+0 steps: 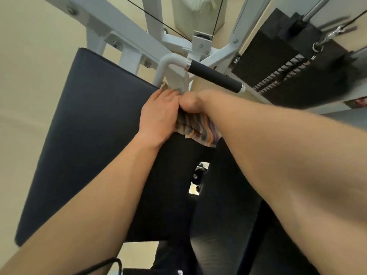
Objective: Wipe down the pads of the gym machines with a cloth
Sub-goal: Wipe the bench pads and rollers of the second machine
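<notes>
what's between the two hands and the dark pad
The cloth: in the head view both the left hand and right hand press down on it, and it lies bunched against the pad's edge.

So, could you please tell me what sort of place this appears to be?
Most likely a gym or fitness room. A white-framed machine carries a dark pad, a foam-gripped handle and a black weight stack run by cables. Both hands meet over a patterned cloth.

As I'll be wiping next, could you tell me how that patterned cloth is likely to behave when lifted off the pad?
The cloth looks floppy: it bunches in folds under both hands. It is probably light, since its edge drapes over the pad. It seems unlikely to slide, being soft fabric.
</notes>
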The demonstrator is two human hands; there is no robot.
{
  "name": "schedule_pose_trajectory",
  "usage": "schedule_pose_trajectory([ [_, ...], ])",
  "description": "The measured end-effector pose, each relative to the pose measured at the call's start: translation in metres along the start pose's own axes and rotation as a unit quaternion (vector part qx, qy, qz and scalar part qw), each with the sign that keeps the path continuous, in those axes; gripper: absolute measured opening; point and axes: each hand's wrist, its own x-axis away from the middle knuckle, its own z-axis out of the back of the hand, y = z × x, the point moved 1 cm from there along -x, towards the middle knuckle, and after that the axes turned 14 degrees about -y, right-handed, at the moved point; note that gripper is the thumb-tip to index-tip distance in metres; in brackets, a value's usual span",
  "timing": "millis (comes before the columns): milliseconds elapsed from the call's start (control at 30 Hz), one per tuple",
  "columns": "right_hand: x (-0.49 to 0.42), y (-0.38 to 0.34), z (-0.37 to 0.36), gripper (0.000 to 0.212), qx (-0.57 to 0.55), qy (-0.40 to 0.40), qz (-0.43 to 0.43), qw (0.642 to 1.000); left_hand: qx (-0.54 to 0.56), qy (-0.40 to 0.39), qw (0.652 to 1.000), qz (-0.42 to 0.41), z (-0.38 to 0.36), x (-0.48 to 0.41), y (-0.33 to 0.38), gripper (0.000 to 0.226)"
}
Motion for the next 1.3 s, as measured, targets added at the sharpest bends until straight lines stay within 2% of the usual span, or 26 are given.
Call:
schedule_pose_trajectory([
  [67, -0.014, 0.007, -0.029, 0.049, -0.051, 0.142, 0.014, 0.989, -0.003, -0.012, 1.000, -0.001, -0.007, 0.012, -0.004, 0.057],
  [133, -0.026, 0.016, -0.068, 0.058, -0.079, 0.268, 0.028, 0.960, -0.040, -0.023, 0.999, 0.004, -0.015, 0.032, -0.007, 0.063],
  [233, -0.033, 0.025, -0.142, 0.069, -0.080, 0.345, 0.057, 0.933, -0.062, -0.034, 0.997, 0.043, -0.030, 0.077, -0.014, 0.063],
  [400, -0.027, 0.029, -0.286, 0.066, -0.049, 0.364, 0.026, 0.930, -0.044, -0.072, 0.992, 0.096, -0.067, 0.189, -0.016, 0.068],
  [533, -0.013, 0.028, -0.372, 0.065, -0.060, 0.342, 0.022, 0.938, -0.058, -0.120, 0.985, 0.112, -0.100, 0.269, -0.005, 0.067],
  [633, -0.018, 0.032, -0.372, 0.066, -0.076, 0.354, 0.033, 0.932, -0.081, -0.102, 0.986, 0.107, -0.113, 0.267, -0.004, 0.068],
  [767, -0.038, 0.026, -0.315, 0.067, -0.139, 0.408, 0.027, 0.902, -0.090, -0.039, 0.991, 0.089, -0.105, 0.215, -0.005, 0.068],
  [900, -0.054, 0.031, -0.294, 0.064, -0.116, 0.463, 0.009, 0.879, -0.087, 0.010, 0.994, 0.059, -0.097, 0.172, -0.014, 0.065],
  [1100, -0.054, 0.035, -0.361, 0.061, -0.103, 0.508, -0.023, 0.855, -0.119, 0.021, 0.993, -0.014, -0.122, 0.219, -0.017, 0.063],
  [1300, -0.047, 0.039, -0.449, 0.062, -0.149, 0.496, -0.047, 0.854, -0.153, -0.007, 0.986, -0.068, -0.156, 0.291, -0.009, 0.063],
])
